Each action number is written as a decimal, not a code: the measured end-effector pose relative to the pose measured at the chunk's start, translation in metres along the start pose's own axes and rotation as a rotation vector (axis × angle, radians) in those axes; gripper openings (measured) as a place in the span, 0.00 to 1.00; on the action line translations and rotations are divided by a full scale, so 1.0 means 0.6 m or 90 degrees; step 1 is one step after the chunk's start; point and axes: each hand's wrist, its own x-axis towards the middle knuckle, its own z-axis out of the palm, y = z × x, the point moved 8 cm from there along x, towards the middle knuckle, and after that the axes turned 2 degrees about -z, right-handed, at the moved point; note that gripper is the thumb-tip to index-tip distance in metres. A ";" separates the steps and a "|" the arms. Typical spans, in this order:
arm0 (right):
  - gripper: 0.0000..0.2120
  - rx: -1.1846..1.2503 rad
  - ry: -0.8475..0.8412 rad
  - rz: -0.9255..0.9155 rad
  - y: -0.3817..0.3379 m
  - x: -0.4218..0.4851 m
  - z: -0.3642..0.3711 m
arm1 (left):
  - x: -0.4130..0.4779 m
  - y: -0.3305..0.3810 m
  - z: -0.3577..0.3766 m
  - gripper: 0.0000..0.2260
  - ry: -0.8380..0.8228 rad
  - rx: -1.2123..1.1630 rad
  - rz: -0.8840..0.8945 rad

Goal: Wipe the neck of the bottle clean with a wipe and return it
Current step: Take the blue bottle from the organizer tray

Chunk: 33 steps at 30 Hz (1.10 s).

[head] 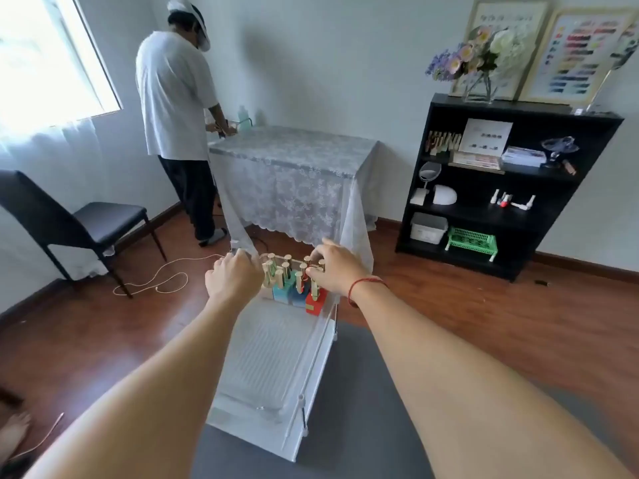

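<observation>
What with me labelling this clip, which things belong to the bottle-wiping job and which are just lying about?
Job:
gold-capped bottles
white trolley top under them
left hand
right hand, pinching one cap
(no wipe visible)

Lying about:
black chair
lace-covered table
black shelf
flower vase

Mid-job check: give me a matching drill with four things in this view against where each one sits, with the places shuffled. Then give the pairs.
Things:
1. red bottle
2. green basket
3. vase of flowers
4. black chair

Places:
A. on top of the black bookshelf
B. on the white cart
C. at the left, by the curtain
D. on the bookshelf's bottom shelf

Pairs: 1-B, 2-D, 3-A, 4-C
</observation>
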 end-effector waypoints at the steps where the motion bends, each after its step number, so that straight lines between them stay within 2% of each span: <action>1: 0.11 -0.007 -0.009 0.007 -0.001 0.004 0.011 | -0.002 -0.015 0.007 0.16 -0.016 0.009 -0.016; 9: 0.10 -0.049 0.028 -0.005 -0.001 0.021 0.060 | -0.019 -0.086 0.091 0.20 -0.124 0.000 -0.090; 15: 0.11 -0.067 0.057 0.002 -0.001 0.029 0.068 | -0.026 -0.091 0.099 0.14 -0.097 -0.018 -0.074; 19: 0.15 -0.117 0.049 -0.006 -0.006 0.033 0.077 | -0.023 -0.093 0.098 0.06 -0.110 -0.004 -0.070; 23: 0.13 -0.154 0.045 -0.005 -0.012 0.034 0.083 | -0.024 -0.095 0.096 0.05 -0.115 0.005 -0.076; 27: 0.12 -0.158 0.062 -0.014 -0.028 0.020 0.089 | -0.026 -0.096 0.096 0.09 -0.122 -0.003 -0.080; 29: 0.12 -0.114 0.093 -0.004 -0.035 0.008 0.076 | -0.029 -0.095 0.096 0.14 -0.113 -0.012 -0.071; 31: 0.13 -0.052 0.131 0.021 -0.040 -0.007 0.051 | -0.042 -0.087 0.090 0.22 -0.074 0.016 -0.055; 33: 0.13 0.007 0.171 0.044 -0.042 -0.024 0.021 | -0.068 -0.063 0.073 0.24 0.002 0.011 -0.021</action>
